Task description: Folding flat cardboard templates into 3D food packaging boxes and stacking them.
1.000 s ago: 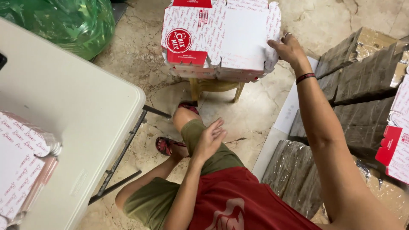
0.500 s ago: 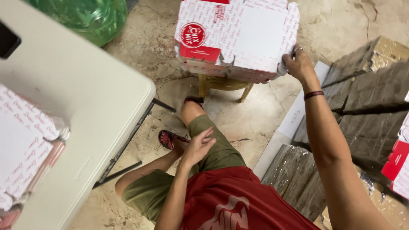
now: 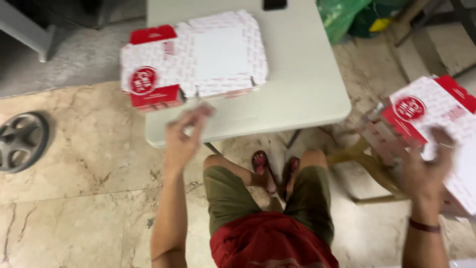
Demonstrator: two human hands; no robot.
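Flat red-and-white carton blank (image 3: 193, 59) lies on the white folding table (image 3: 302, 94), just ahead of my left hand (image 3: 183, 141). Its near edge overhangs the table rim a bit, red flap toward my left. My left hand is raised toward that near edge, fingers (image 3: 201, 113) loosely spread and half curled, gripping nothing; motion blur, so I cannot tell whether the tips touch the card or hang just short of it.

My right hand (image 3: 424, 171) is out to my right side, on the stack of same printed blanks (image 3: 436, 129). Its fingers are curled over the top sheet's near edge; blurred, so whether it's a real pinch or just resting I cannot tell. A dark band sits on that wrist. The stack rests on a wooden stool (image 3: 369, 168), well apart from the table blank.

Progress, my judgement: one blank laid out on the table, still fully flat, no sides folded up, no tabs locked. The stack at my right looks thick, so most of the work is left.

Around: a dark phone (image 3: 274, 4) at the table's far edge, green bag (image 3: 342, 17) beyond the table, a grey wheel (image 3: 22, 141) on the marble floor far off my left hand. My knees and sandals sit under the table edge, between both hands.
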